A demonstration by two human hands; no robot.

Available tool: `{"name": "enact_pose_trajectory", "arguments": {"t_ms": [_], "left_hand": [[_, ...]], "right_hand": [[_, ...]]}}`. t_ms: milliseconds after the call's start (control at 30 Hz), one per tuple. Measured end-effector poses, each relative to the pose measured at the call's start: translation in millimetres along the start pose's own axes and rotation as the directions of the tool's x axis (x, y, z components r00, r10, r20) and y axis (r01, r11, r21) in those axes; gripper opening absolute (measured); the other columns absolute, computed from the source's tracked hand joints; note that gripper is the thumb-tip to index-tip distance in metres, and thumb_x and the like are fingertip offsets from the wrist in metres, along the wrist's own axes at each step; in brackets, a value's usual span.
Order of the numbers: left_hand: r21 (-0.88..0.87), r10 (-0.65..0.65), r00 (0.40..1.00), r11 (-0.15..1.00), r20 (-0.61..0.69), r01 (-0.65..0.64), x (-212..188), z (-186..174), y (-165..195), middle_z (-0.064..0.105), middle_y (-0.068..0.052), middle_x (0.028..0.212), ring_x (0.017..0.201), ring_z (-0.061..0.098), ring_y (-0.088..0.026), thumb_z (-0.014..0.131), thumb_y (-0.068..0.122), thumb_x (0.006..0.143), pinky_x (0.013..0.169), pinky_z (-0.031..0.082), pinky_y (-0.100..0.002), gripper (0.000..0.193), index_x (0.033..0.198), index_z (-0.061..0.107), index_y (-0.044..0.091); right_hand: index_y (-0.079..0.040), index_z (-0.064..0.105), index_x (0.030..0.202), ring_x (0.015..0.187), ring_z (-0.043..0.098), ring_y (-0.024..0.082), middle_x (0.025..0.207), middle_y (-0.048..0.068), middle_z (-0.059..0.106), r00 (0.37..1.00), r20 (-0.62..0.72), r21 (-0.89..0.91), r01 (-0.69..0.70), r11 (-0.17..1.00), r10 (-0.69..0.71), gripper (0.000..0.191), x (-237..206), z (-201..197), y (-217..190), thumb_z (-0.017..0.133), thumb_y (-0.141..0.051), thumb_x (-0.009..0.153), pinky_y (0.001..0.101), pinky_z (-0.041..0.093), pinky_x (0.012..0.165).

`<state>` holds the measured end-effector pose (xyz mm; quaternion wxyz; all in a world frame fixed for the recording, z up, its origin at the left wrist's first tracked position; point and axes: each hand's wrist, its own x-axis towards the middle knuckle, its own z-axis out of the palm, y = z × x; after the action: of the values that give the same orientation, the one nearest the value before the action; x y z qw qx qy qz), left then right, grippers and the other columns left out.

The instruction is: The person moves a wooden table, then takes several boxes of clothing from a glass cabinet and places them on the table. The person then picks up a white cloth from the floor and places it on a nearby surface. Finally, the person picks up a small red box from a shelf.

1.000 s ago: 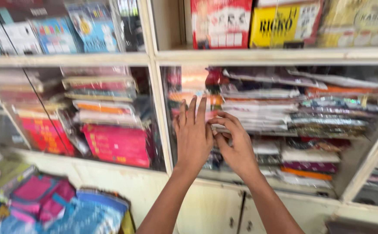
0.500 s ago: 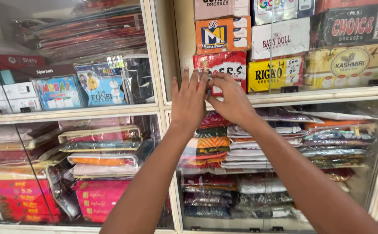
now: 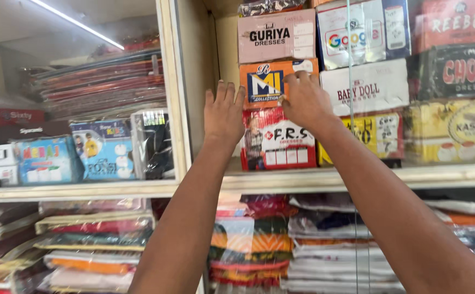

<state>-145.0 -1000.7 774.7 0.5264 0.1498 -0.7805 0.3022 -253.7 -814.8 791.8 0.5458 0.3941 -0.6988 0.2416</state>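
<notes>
left hand [image 3: 224,115] flat, fingers spread, gripping nothing, pressed near cabinet frame [image 3: 173,92] | right hand [image 3: 304,100] loosely curled on orange box [image 3: 274,81] edge, grip unclear | box at 12 o'clock, long axis horizontal, atop red box [image 3: 278,142] | right nearer

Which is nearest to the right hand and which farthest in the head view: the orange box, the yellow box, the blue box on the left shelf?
From the right hand:
1. Orange box, under its fingertips, stacked mid-shelf.
2. Yellow box, lower right, behind the glass.
3. Blue box, far left, in the next compartment past the left hand.
</notes>
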Motion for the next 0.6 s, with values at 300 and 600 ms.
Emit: {"name": "enact_pose_trajectory", "arguments": {"t_ms": [300,600], "left_hand": [[-0.298,-0.244,0.966,0.931,-0.084,0.209,87.1,81.4,19.2,0.048,-0.016,0.148,0.142,0.038,-0.033,0.060,0.040,0.095,0.113,0.035,-0.053,0.069,0.150,0.039,0.004],[-0.607,-0.377,0.920,0.708,0.108,0.361,124.6,133.8,10.1,0.052,-0.022,0.146,0.137,0.047,-0.037,0.052,0.050,0.098,0.110,0.042,-0.048,0.077,0.151,0.035,-0.002]], "right_hand": [[0.006,0.052,0.132,0.116,0.050,0.044,0.124,0.028,0.052,0.947,-0.314,-0.002,-0.073,0.997,0.069,0.059,75.5,68.1,98.1,0.078,-0.028,0.091,0.0523,0.048,0.096],[0.004,0.067,0.106,0.115,0.049,0.037,0.117,0.020,0.052,0.880,-0.458,-0.195,-0.236,0.952,0.124,0.056,68.2,96.4,95.1,0.071,-0.052,0.101,0.0492,0.055,0.077]]}}
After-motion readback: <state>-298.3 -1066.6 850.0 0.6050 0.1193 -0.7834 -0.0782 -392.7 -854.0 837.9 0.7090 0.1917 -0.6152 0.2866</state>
